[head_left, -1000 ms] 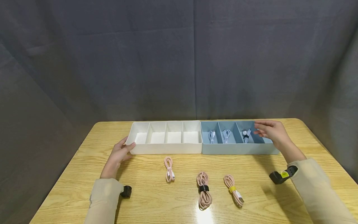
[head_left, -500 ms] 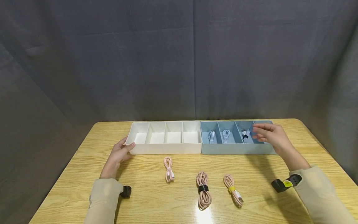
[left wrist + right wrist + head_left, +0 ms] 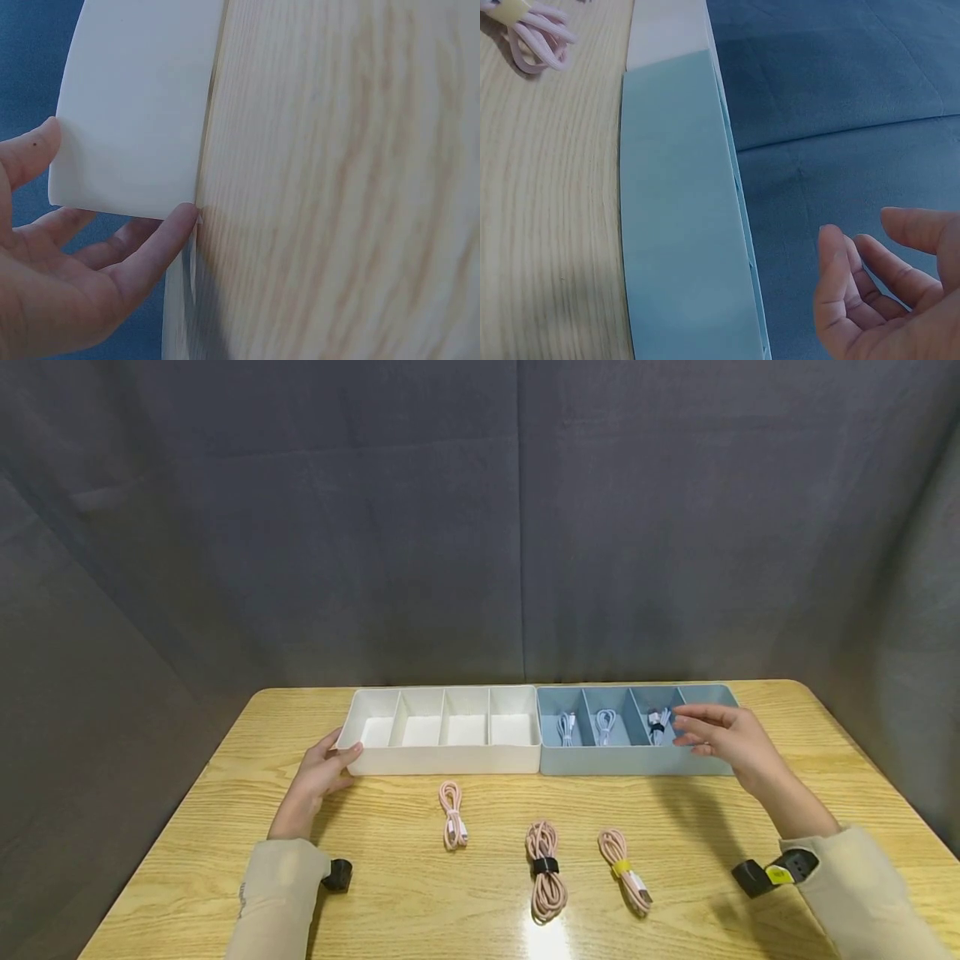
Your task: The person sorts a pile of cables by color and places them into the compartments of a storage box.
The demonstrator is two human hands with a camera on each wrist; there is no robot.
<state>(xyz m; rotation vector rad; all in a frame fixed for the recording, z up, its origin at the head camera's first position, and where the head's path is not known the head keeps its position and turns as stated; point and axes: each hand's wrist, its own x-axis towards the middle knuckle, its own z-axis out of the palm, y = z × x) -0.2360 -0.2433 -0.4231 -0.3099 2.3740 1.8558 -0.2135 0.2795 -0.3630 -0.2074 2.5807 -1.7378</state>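
Note:
My left hand [image 3: 318, 774] rests against the left end of a white divided box [image 3: 457, 760], its thumb at the front corner. In the left wrist view, the fingers lie along the end wall of that box. Over the right part of a blue divided box [image 3: 622, 762] hovers my right hand [image 3: 731, 742], fingers loosely bent with nothing between them. Three coiled pale cables show in the blue compartments: the left cable [image 3: 566, 728], the middle cable [image 3: 605, 727] and a black-tied cable [image 3: 658, 727]. My right hand partly hides the rightmost compartment.
On the wooden table [image 3: 390, 893] in front lie three pink coiled cables: a pink cable with white ends [image 3: 452, 814], a black-strapped cable [image 3: 548, 893] and a yellow-strapped cable [image 3: 617, 852]. A dark curtain [image 3: 420, 543] hangs behind the boxes.
My right hand has moved slightly back toward me and down, uncovering the blue box's far right corner. My left hand stays at the white box.

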